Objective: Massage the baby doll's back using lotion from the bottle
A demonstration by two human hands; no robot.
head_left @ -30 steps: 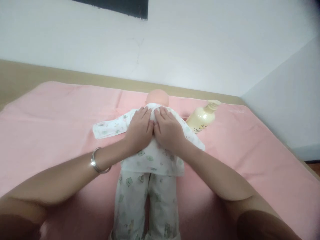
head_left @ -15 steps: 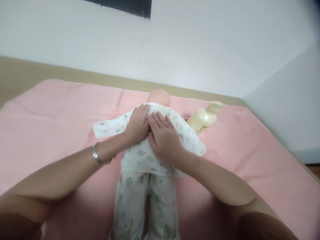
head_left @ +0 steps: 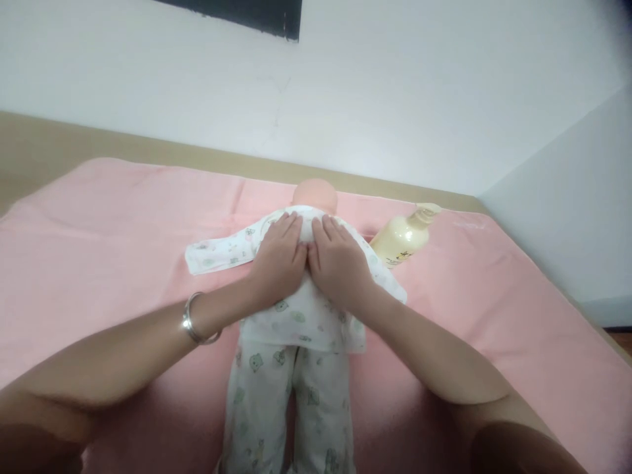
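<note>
A baby doll (head_left: 315,192) lies face down, the back of its bald head toward the wall. It wears a white printed top (head_left: 296,326) and matching trousers (head_left: 316,395). My left hand (head_left: 281,257) rests flat on the left side of its upper back, fingers pointing to the head. On the right side of the back lies my right hand (head_left: 340,263), also flat. The two thumbs meet or nearly meet over the middle. Neither hand grips anything. Both palms and the cloth under them are hidden. A silver bangle (head_left: 190,319) circles my left wrist.
A pink sheet (head_left: 123,230) lies under the doll on a wooden surface (head_left: 44,141). A cream pump bottle (head_left: 402,237) lies tilted beside the doll's right sleeve. Behind stands a white wall (head_left: 370,99) with a dark panel (head_left: 266,16) at the top.
My right hand has shifted a little to the right and turned more upright. My left hand has moved slightly right and down. The thumbs now sit side by side; the doll stays in place.
</note>
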